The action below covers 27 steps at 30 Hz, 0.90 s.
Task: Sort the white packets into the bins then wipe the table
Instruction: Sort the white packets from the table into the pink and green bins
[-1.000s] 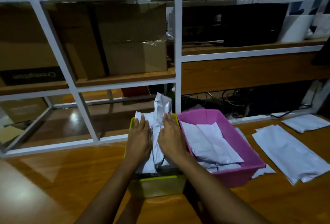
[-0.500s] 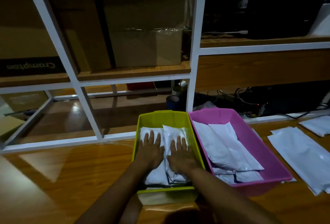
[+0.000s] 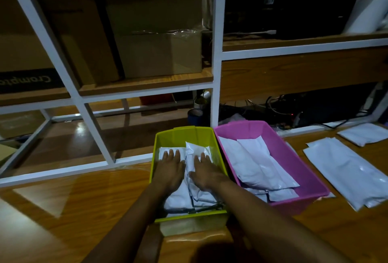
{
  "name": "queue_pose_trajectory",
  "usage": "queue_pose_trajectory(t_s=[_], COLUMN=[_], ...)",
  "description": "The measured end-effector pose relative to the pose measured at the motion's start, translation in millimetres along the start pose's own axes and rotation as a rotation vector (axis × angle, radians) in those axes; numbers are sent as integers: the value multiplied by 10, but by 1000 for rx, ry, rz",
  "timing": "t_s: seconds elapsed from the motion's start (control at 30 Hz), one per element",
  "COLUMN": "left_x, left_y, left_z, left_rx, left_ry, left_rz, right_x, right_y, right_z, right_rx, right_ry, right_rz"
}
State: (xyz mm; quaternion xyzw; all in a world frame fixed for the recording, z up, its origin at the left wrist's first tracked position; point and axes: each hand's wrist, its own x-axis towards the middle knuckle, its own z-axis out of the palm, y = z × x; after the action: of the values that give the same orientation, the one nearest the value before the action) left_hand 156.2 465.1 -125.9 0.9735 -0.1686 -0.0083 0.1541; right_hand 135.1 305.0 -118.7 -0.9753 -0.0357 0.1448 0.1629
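Both hands are laid flat, palms down, inside the yellow-green bin (image 3: pixel 154 158). The left hand (image 3: pixel 170 168) and the right hand (image 3: pixel 206 173) are held side by side, with fingers straight and slightly spread; nothing is pinched or curled round. The white packets (image 3: pixel 178 198) in this bin are pressed under both palms. They are seen to be glossy white plastic pouches, creased and wrinkled, stacked unevenly over the bin's floor.

A pink bin (image 3: pixel 247 128) is set just beside the yellow-green bin's right side, and flatter white pouches (image 3: pixel 258 164) are piled in it at a slant. Further right of the yellow-green bin, beyond the pink one, loose packets (image 3: pixel 344 170) are left lying flat on the wooden table (image 3: pixel 84 199). Behind the yellow-green bin a white shelf frame (image 3: pixel 216 63) is noted, with cardboard boxes (image 3: pixel 159 53) stored on it.
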Motion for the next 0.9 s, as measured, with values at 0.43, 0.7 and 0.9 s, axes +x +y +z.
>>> queue_pose_trajectory(t_s=[0.43,0.7,0.9], left_x=[-1071,-1627,-1705], left_y=[1486,2792,3565], left_z=[-494,151,558], left_rx=[-393,-527,-498], left_ry=[515,533,420], left_rz=[65,233,237], right_x=[-1722,-3161,-3636], right_y=[624,1892,2662], right_z=[-666,-514,-526], right_rx=[230,277,282], right_ry=[572,729,784], right_rz=[-219,-65,14])
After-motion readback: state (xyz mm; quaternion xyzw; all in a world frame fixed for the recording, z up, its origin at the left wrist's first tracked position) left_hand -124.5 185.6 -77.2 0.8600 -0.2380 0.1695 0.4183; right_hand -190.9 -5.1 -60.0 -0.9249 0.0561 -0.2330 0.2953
